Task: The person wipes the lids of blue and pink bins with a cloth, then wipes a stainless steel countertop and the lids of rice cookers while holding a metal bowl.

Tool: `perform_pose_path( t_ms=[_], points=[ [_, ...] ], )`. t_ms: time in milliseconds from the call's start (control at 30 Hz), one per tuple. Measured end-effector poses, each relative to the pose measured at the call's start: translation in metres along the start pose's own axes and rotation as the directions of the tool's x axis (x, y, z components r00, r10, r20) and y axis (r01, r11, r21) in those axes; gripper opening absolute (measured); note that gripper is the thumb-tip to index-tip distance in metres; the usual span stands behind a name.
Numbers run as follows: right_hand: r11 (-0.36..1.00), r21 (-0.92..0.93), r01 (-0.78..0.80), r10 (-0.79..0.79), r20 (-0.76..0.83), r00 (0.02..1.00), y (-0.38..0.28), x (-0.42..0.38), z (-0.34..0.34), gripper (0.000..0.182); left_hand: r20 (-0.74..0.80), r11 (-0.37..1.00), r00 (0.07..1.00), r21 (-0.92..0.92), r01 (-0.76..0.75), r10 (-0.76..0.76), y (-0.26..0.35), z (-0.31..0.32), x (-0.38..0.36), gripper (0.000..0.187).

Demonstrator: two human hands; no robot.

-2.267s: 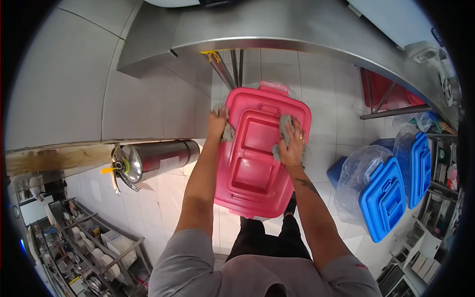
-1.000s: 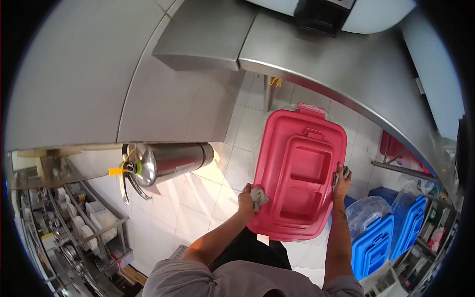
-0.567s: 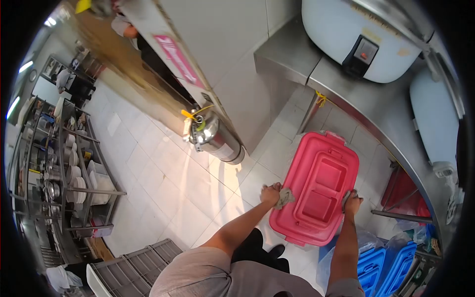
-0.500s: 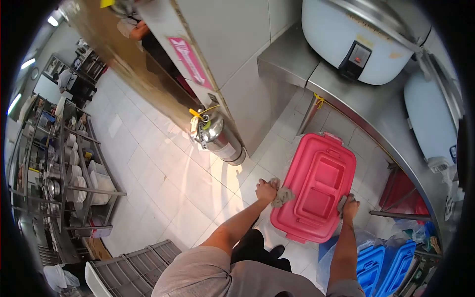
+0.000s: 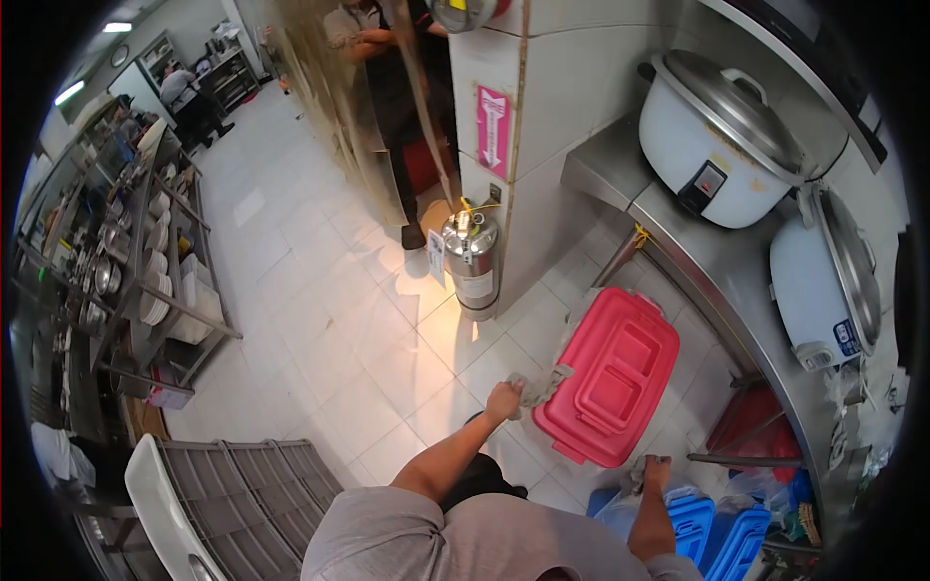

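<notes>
My left hand (image 5: 502,400) is closed on a greyish rag (image 5: 541,388), whose far end reaches the left edge of a red plastic lid (image 5: 617,373). The lid has two recessed panels and covers a container on the floor. My right hand (image 5: 657,472) is closed around another greyish cloth (image 5: 637,475). It is near the lid's lower right corner, apart from it, above blue plastic lids (image 5: 690,528).
A metal fire extinguisher (image 5: 475,266) stands by the pillar. Rice cookers (image 5: 712,145) sit on a steel counter (image 5: 620,179) at right. A grey crate (image 5: 237,494) and a dish rack (image 5: 145,290) are at left. A person (image 5: 378,107) stands behind the strip curtain.
My right hand has left the lid's right edge and come back toward my body with its cloth. My left hand has drawn away from the lid, stretching out the rag. The view has shifted.
</notes>
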State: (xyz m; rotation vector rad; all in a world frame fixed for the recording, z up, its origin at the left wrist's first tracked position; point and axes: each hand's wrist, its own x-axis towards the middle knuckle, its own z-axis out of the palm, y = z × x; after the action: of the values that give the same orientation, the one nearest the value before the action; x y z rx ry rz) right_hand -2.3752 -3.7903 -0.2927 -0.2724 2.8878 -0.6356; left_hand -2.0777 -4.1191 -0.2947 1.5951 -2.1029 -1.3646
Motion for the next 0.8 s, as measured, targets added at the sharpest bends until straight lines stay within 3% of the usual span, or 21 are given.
perform_pose_path(
  t_ms=[100,200,300,367,433,500,600,700,800],
  points=[
    [0.998,-0.009,0.054,-0.054,0.045,0.998,-0.040,0.004,-0.007,0.049,0.023,0.998,0.998,-0.026,-0.052,0.053,0.025,-0.032,-0.005,0.053],
    [0.993,-0.003,0.119,-0.119,0.058,0.991,-0.087,0.009,-0.003,0.048,-0.040,0.973,0.989,-0.178,-0.149,0.144,0.023,-0.034,0.012,0.050],
    [0.979,0.072,0.189,-0.194,0.064,0.979,-0.133,0.008,0.012,0.049,0.105,0.924,0.982,-0.366,-0.107,0.155,0.038,-0.051,0.021,0.049],
    [0.962,0.096,0.255,-0.256,0.002,0.967,-0.153,0.005,0.024,0.052,0.102,0.893,0.983,-0.440,-0.094,0.154,0.070,-0.074,0.005,0.047],
    [0.961,0.090,0.263,-0.268,0.055,0.962,-0.164,0.002,0.031,0.048,0.154,0.891,0.975,-0.447,-0.075,0.159,0.083,-0.082,0.007,0.047],
    [0.958,0.111,0.263,-0.273,0.091,0.958,-0.167,0.005,0.035,0.045,0.267,0.922,0.950,-0.385,-0.048,0.161,0.085,-0.080,0.017,0.048],
    [0.969,0.140,0.202,-0.216,0.093,0.972,-0.164,0.007,0.030,0.044,0.331,0.870,0.926,-0.492,0.007,0.180,0.093,-0.076,0.034,0.048],
    [0.992,0.081,0.097,-0.102,0.058,0.993,-0.173,0.000,0.011,0.041,0.311,0.844,0.915,-0.534,-0.056,0.257,0.096,-0.067,0.064,0.047],
    [0.996,0.053,0.068,-0.070,0.029,0.997,-0.168,0.003,0.016,0.039,0.385,0.831,0.889,-0.556,0.010,0.247,0.147,-0.097,0.064,0.044]
  ],
)
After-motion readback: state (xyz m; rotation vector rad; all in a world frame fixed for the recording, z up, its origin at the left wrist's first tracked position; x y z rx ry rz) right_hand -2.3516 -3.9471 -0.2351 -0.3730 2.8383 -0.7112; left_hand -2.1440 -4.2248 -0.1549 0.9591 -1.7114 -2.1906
